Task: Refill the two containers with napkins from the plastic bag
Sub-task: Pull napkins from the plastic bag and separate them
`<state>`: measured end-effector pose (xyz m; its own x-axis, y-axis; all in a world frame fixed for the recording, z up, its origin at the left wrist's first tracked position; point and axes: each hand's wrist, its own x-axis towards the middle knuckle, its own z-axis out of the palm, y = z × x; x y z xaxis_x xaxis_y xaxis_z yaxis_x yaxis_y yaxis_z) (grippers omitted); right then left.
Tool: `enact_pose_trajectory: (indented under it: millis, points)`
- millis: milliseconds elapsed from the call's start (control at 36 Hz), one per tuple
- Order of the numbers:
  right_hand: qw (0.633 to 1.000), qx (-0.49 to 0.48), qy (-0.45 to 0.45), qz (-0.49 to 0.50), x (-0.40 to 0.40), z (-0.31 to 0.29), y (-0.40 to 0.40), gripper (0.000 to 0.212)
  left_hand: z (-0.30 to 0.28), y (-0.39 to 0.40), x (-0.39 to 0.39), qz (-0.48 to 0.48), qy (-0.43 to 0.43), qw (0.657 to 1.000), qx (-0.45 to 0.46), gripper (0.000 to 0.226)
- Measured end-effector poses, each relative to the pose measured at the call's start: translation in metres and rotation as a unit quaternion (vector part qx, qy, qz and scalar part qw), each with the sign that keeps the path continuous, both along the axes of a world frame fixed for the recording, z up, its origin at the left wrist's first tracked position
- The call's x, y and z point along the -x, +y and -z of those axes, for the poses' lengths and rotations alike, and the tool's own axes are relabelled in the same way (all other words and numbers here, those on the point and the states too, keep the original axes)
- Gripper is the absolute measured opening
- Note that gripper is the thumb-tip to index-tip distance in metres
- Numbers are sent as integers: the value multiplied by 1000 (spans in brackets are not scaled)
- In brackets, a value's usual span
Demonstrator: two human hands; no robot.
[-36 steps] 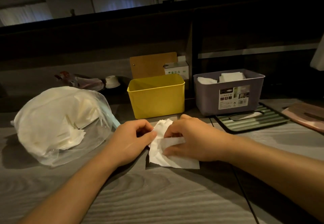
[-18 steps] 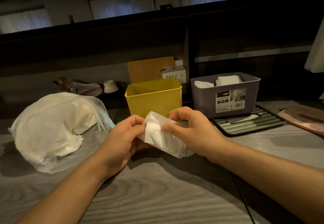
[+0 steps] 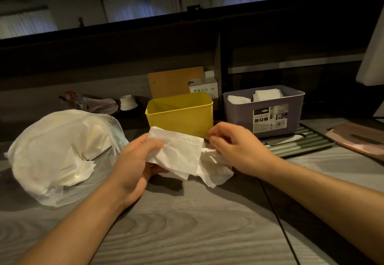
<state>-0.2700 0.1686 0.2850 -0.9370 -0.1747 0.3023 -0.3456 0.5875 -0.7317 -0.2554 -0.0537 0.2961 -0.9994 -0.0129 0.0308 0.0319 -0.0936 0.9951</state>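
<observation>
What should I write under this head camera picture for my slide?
Both hands, left hand and right hand, hold napkins before the yellow container.

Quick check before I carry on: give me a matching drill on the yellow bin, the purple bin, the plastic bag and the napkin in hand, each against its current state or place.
Things:
1. yellow bin
2. purple bin
3. plastic bag
4. napkin

States:
A. lies on the table at the left, full of napkins
B. held up between left hand and right hand
C. holds white napkin stacks, label on its front
D. no napkins visible inside

Pairs: 1-D, 2-C, 3-A, 4-B
</observation>
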Motion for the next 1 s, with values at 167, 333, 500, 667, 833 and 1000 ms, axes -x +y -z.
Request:
enact_pose_trajectory:
  millis: [167, 333, 500, 667, 833, 1000]
  points:
    - [983, -182, 23, -23, -8, -3, -4, 38, -7, 0, -3, -43, -29, 996, -68, 17]
    - [966, -257, -13, -7, -12, -2, -15, 57, -8, -2, -2, -56, -34, 995, -70, 16]
    - [965, -262, -22, 2, -14, -6, -16, 57, -8, 1, -3, -35, -31, 996, -69, 17]
    - [972, -234, -25, -20, -6, -1, -18, 50, -1, -1, -1, 12, -34, 999, 26, 21]
    - [990, -128, -13, -53, -6, -2, -15, 54, 1, -2, 1, 22, -38, 997, 64, 21]
    - [995, -64, 1, -71, -7, -2, -9, 66, 2, -6, 1, 51, -31, 994, 90, 20]
